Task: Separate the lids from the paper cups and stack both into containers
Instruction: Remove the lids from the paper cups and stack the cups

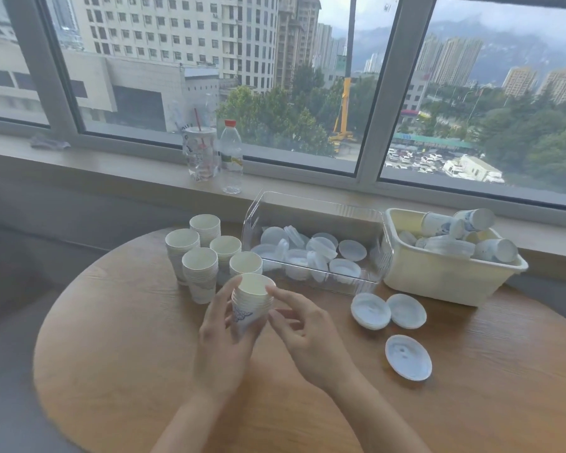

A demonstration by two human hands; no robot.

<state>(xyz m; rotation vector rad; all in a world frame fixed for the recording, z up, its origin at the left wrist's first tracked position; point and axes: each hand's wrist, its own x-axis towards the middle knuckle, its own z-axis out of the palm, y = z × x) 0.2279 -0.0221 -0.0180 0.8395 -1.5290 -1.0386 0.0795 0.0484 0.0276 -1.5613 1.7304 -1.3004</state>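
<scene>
My left hand [221, 335] grips a short stack of nested white paper cups [250, 304] with a blue print, held just above the round table. My right hand [303, 325] is beside the stack, its index fingertip touching the top cup's rim, the other fingers loosely curled. Behind them stand several stacks of lidless cups [209, 253]. A clear plastic bin [311, 204] holds loose translucent lids [309, 253]. A cream tub [438, 276] at the right holds several cups with their lids on [471, 237]. Three lids [407, 356] lie on the table.
The wooden round table [128, 338] has bare surface at the front and left. On the window sill behind stand a clear plastic drink cup with a red straw [200, 153] and a water bottle with a red cap [231, 155]. A grey cloth [48, 142] lies on the sill at the left.
</scene>
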